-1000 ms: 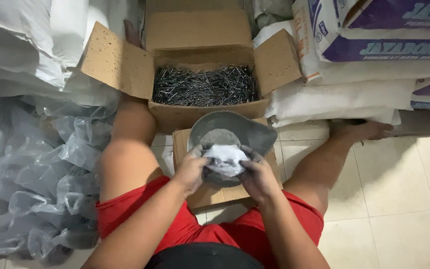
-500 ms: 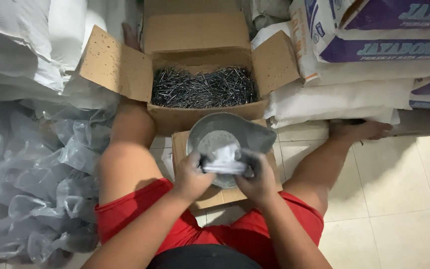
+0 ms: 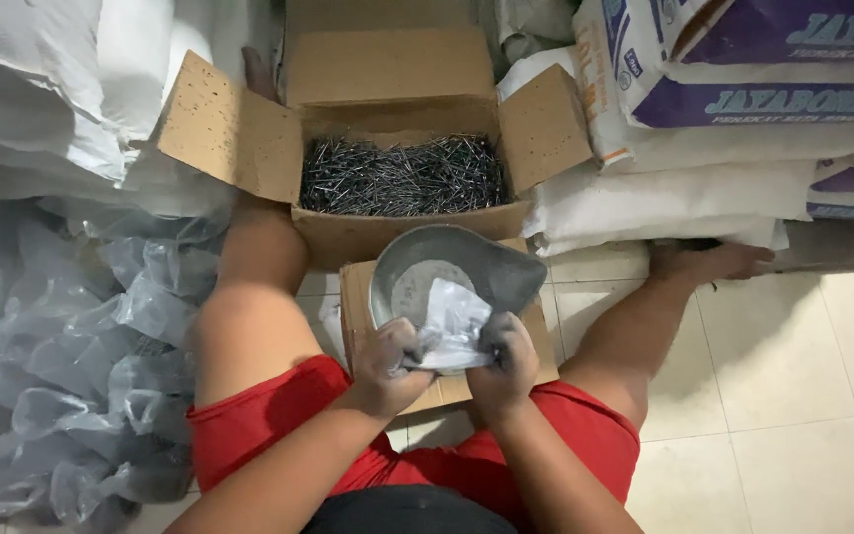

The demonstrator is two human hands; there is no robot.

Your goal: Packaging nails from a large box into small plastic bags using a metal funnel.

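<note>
Pinching thin plastic bag (image 3: 452, 321) between both hands: left hand (image 3: 390, 364), right hand (image 3: 502, 361) grips closed on edges. Light, limp, slippery; hold near mouth, over metal pan (image 3: 417, 272).

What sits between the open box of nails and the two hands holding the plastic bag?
The grey metal scale pan, resting on a flat cardboard piece, shown in the head view. The left hand and right hand grip the clear plastic bag over its near rim.

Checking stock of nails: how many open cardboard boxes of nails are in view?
1. The open cardboard box of nails sits on the floor between the person's knees, just beyond the metal pan. Others may be hidden behind the sacks.
</note>
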